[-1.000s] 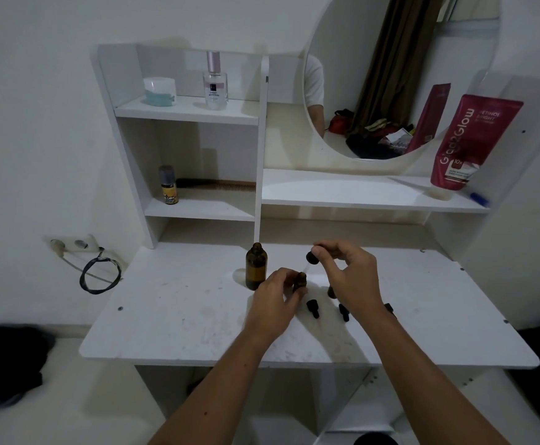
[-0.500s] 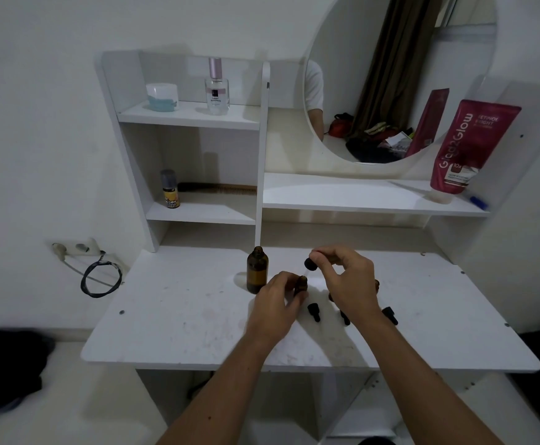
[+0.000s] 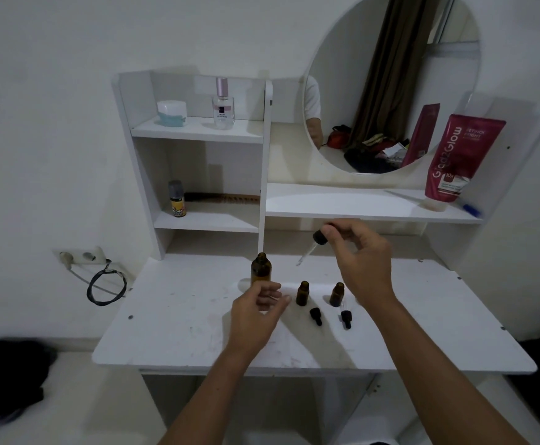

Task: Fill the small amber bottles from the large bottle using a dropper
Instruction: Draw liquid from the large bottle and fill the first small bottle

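Observation:
The large amber bottle stands uncapped at the middle of the white desk. Two small amber bottles stand open to its right. In front of them lie two black dropper caps. My right hand pinches the black bulb of a dropper, raised above the desk with its glass tip slanting down to the left. My left hand hovers with relaxed fingers just in front of the large bottle and holds nothing.
Shelves at the back hold a white jar, a perfume bottle, a small yellow-labelled bottle and a comb. A red tube leans by the round mirror. A cable hangs from a wall socket at left.
My left hand has let go of the small bottle and drawn back left. My right hand has lifted the dropper up and away from the small bottle.

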A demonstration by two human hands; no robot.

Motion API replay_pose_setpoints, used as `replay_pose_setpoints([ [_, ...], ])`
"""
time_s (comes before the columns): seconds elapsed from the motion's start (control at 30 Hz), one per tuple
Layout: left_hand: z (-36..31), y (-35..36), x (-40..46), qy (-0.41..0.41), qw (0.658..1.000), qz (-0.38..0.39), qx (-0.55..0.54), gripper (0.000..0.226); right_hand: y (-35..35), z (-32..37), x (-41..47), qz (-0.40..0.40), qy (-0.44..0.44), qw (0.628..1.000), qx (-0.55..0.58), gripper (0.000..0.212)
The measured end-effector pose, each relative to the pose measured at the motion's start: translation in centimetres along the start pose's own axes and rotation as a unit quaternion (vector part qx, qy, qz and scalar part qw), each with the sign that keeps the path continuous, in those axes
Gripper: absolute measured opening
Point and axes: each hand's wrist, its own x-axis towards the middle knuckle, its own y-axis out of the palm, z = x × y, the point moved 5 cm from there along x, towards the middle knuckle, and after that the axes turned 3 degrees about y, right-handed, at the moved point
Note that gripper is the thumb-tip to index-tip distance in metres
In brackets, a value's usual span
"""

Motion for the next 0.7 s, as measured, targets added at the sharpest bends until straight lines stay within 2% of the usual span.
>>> replay_pose_setpoints([
  [0.07,0.2,-1.5,0.4,0.005,0.999,-0.031,0.013,0.029,0.7,0.4,0.5,0.003,0.004,1.000,0.009,0.013],
  [0.17,0.8,-3.2,1.5,-0.009,0.997,-0.061,0.039,0.046,2.2,1.1,1.0,0.011,0.000,1.000,0.025,0.013],
  [0.3,2.3,-3.4,2.7,-0.072,0.997,-0.032,0.025,0.066,4.0,1.7,1.4,0.021,0.016,0.998,0.062,0.014],
  [0.47,2.7,-2.9,3.3,-0.053,0.998,-0.021,0.033,0.045,6.0,1.6,1.7,0.038,0.020,0.996,0.072,0.016],
  [0.7,2.7,-2.9,3.3,-0.056,0.998,-0.019,0.022,0.043,7.1,1.0,1.5,0.057,-0.012,0.998,0.037,0.011],
])
